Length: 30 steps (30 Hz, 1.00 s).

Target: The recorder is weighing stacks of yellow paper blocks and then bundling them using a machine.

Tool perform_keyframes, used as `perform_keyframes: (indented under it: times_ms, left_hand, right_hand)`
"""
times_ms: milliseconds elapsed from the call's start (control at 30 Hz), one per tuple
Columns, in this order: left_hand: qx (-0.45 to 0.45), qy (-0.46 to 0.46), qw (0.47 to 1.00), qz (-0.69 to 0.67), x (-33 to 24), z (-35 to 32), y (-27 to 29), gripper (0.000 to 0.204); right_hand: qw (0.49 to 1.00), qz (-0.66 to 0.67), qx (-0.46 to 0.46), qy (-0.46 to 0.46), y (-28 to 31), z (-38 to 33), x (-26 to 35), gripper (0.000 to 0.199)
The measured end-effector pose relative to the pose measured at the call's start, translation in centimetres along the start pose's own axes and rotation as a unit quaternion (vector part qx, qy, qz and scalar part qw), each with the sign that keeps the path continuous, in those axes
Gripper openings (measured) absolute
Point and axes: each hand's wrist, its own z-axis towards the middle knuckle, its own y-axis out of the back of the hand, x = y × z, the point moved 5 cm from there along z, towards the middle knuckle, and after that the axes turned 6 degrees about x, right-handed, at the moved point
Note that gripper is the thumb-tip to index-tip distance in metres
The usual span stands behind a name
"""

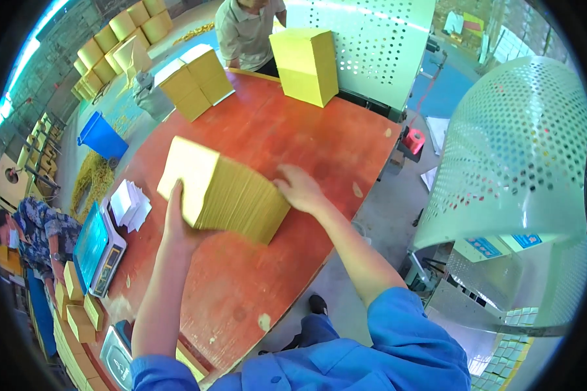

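A person's left hand and right hand press opposite ends of a yellow paper stack on the red bench; uneven pressure might fan loose sheets.

A thick block of stacked yellow paper sheets lies tilted on the reddish-brown wooden bench. The left hand presses against its near end, the right hand against its far side. Two more yellow paper blocks stand at the bench's far edge, beside a grey digital scale.
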Motion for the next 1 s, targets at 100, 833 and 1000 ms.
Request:
perform_keyframes:
  times_ms: [100,833,1000]
  left_hand:
    - [-0.028,-0.008,0.998,0.053,-2.5,8.5,-5.4,0.081]
    - [-0.052,0.002,0.992,0.111,-9.1,30.0,-10.8,0.079]
    - [0.198,-0.274,0.784,0.521,-4.9,9.3,-14.5,0.060]
  right_hand:
    - [0.975,0.127,-0.163,-0.075,4.0,-1.6,-5.4,0.041]
    - [0.980,-0.080,-0.150,0.103,3.7,-4.3,-3.6,0.019]
    - [0.991,-0.065,-0.113,0.014,6.6,-5.6,-6.3,0.016]
